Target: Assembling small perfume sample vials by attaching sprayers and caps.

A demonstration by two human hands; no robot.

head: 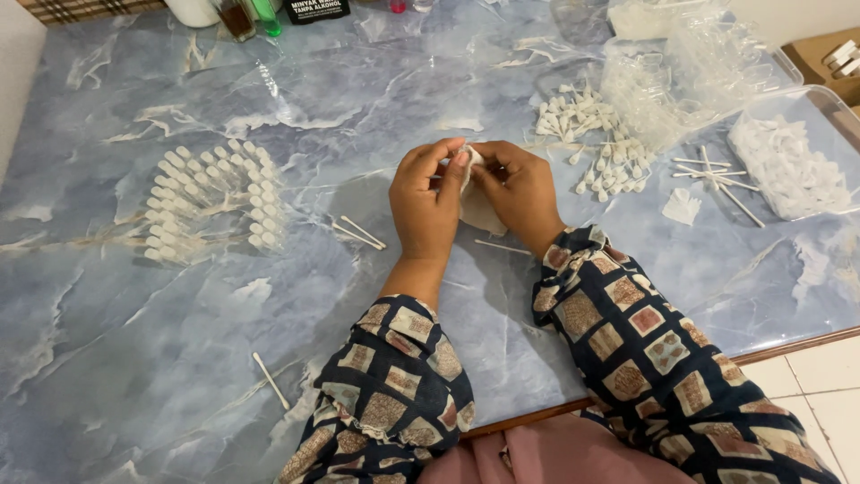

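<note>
My left hand [427, 199] and my right hand [520, 190] meet over the middle of a blue marbled table [134, 358]. Both pinch a small white wad of cotton [468, 163] between their fingertips. A flat white pad [479, 213] lies under the hands, partly hidden by them. Both forearms wear dark sleeves with square patterns.
Rows of small clear vials with white caps [213, 199] lie at the left. Loose white caps [596, 143] and thin white sticks [721, 179] lie at the right, beside clear plastic trays [788, 161] and bags. Two sticks [360, 233] rest near my left hand. Bottles stand at the far edge.
</note>
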